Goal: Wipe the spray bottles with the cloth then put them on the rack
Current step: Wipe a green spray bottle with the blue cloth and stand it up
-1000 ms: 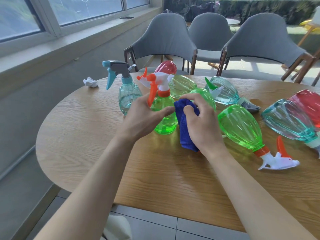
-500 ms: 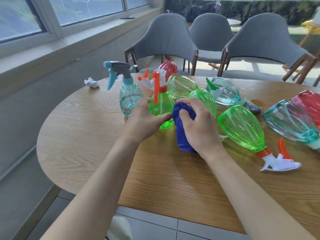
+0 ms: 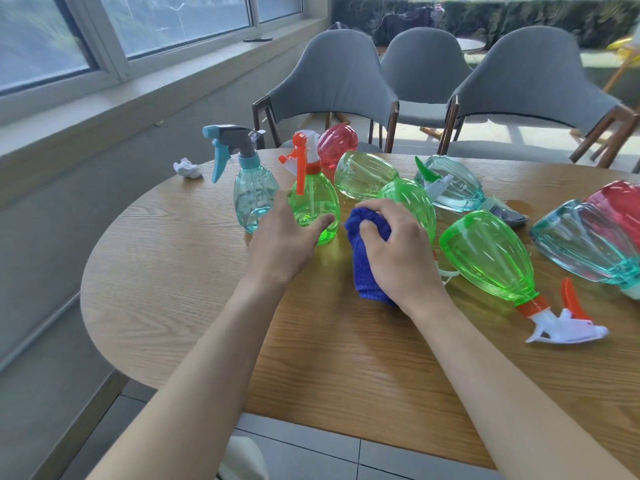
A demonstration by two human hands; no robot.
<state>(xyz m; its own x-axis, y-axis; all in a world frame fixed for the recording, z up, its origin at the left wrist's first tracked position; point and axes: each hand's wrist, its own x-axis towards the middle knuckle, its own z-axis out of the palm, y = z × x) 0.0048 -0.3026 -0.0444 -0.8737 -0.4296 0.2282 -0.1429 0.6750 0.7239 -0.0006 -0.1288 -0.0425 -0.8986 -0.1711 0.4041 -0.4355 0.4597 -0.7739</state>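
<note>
You're steadying the green bottle [image 3: 313, 209], with bare table [image 3: 173, 289] lying nearside.
Your left hand [image 3: 280, 244] is curling round it; your right hand [image 3: 398, 251] is clutching the blue cloth [image 3: 363, 254].

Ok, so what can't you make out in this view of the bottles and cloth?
Rack: nowhere in the head view.
Lying green bottle: neck hidden by the right hand and its blue cloth.
Red bottle and teal bottle: cut off by the right edge.
Left hand: fingers mostly hidden behind its back, so its grip on the upright green bottle is unclear.
</note>
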